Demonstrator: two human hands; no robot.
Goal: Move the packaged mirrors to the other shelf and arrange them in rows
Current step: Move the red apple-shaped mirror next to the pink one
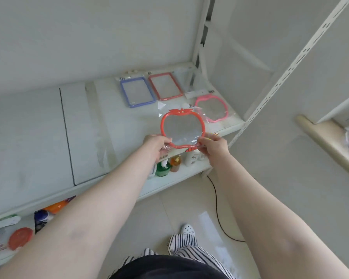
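Observation:
An orange apple-shaped mirror (182, 125) in clear wrap is held over the front of the white shelf (85, 125). My left hand (157, 145) grips its lower left rim and my right hand (214, 147) grips its lower right rim. On the shelf behind it lie a pink apple-shaped mirror (211, 108) at the right, a red rectangular mirror (165, 86) and a blue rectangular mirror (137, 91) side by side at the back.
A lower shelf (169, 178) carries bottles (174, 163) and, at the far left, packets and an orange lid (20, 238). A perforated white upright (286, 71) stands at the right. A black cable (217, 206) runs across the tiled floor.

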